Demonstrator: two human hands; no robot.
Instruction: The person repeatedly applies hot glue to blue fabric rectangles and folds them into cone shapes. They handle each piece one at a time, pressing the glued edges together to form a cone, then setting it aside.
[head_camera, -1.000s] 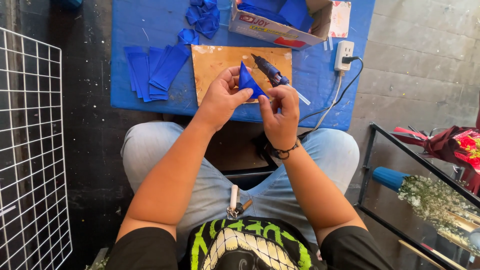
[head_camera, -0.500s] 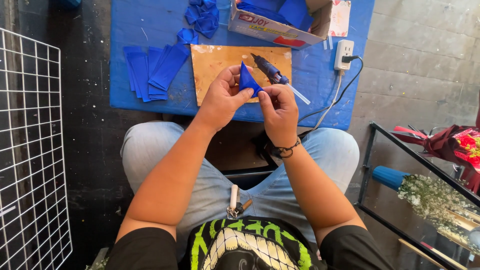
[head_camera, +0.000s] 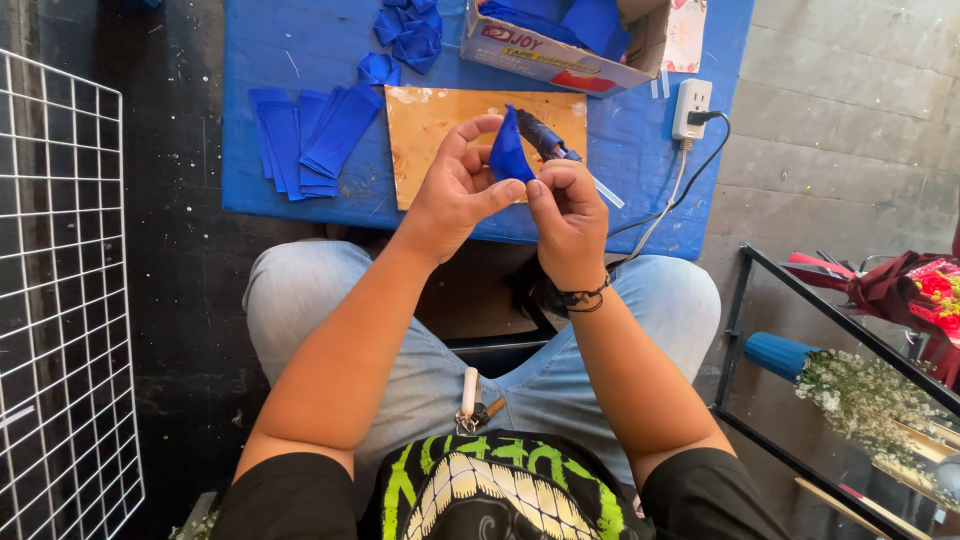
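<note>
Head view, glue gun (head_camera: 540, 133) behind blue petal (head_camera: 509, 153)

We see one package: an open cardboard box (head_camera: 560, 45) lying beyond our fingers on the blue table (head_camera: 300, 50), its long side white with red and yellow print. Just right of it stands a pale pinkish card (head_camera: 685, 35).

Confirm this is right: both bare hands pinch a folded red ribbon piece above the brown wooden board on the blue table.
Wrong colour. In the head view the left hand and right hand pinch a folded blue ribbon piece, above the brown wooden board on the blue table.
</note>
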